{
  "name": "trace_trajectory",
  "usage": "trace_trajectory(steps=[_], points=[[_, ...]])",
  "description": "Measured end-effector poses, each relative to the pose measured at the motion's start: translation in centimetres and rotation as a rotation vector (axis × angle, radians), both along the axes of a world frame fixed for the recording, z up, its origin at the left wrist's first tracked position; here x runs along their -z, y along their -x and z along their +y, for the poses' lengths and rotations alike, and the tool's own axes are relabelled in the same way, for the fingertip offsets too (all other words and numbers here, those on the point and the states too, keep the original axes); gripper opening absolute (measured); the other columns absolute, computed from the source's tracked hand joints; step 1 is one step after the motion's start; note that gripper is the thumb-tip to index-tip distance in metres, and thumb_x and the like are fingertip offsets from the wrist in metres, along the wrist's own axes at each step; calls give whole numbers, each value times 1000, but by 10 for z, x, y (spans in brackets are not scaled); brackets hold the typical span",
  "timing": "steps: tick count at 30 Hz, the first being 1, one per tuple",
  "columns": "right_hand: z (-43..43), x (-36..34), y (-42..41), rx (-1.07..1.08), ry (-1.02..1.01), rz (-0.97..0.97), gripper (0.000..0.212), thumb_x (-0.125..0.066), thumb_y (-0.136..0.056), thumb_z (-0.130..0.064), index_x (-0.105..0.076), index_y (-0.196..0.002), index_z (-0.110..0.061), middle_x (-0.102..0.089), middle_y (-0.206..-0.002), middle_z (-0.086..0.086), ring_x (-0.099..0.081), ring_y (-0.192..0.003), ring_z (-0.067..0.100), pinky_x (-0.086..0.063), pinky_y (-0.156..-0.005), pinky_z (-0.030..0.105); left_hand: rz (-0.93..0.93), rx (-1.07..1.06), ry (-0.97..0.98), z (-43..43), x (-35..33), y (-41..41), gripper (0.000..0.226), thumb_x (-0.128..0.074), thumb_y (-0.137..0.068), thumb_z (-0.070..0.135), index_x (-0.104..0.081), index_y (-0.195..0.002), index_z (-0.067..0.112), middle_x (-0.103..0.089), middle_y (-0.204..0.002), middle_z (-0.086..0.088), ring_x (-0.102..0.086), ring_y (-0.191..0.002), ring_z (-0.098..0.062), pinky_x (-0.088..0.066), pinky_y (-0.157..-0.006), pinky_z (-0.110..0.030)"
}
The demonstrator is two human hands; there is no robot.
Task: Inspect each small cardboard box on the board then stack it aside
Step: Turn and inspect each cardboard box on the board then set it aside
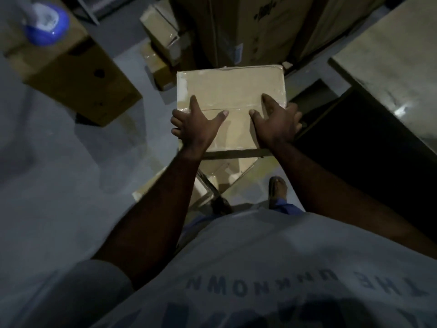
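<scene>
A taped brown cardboard box (230,91) is held in front of me, its flat top facing up. My left hand (195,124) grips its near left edge, thumb on top and fingers wrapped over the side. My right hand (276,121) grips the near right edge in the same way. Under the held box lies another cardboard box (227,171) on a pale board (149,188) low on the floor; most of the board is hidden by my arms and body.
A large carton (78,74) with a blue-capped object (46,23) on top stands at the left. Small boxes (160,36) and tall cartons (255,29) fill the back. A light table top (392,62) is on the right. My foot (277,188) is on the grey floor.
</scene>
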State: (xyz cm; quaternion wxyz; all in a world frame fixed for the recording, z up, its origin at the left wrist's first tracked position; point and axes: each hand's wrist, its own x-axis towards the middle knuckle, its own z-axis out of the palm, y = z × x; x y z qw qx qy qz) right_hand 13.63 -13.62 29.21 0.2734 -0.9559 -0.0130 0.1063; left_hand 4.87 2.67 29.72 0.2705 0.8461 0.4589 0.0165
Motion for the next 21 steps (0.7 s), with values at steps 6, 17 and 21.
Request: trace_trajectory(steps=[6,17,21], points=[[-50,-25,-12,155,-40,-68,55,-65,-90,-62,-55,-143,-53,-45,-144,11,-40,-132,37,-33,-112,50,-48,150,-63,-44,-30,-22,103,-72,-74,75,-29,-156,30,-30,-147,-21,-32,-130,-39,-30,-104,-45],[-200,-70,-53,409,-158,-114,53,-64,-90,-62,-55,-142,-54,-45,-143,11,-41,-131,38,-30,-112,50,-121,258,-186,-192,-81,-104,95,-70,-72,76,-35,-149,31,-36,-144,-19,-35,-128,-38,-29,-103,-49],[-270,-80,-65,467,-182,-134,52,-64,-92,-60,-56,-142,-51,-44,-143,10,-41,-130,37,-29,-113,47,-152,342,-166,-258,-93,-129,91,-70,-76,73,-35,-149,31,-31,-149,-19,-32,-132,-38,-30,-106,-49]])
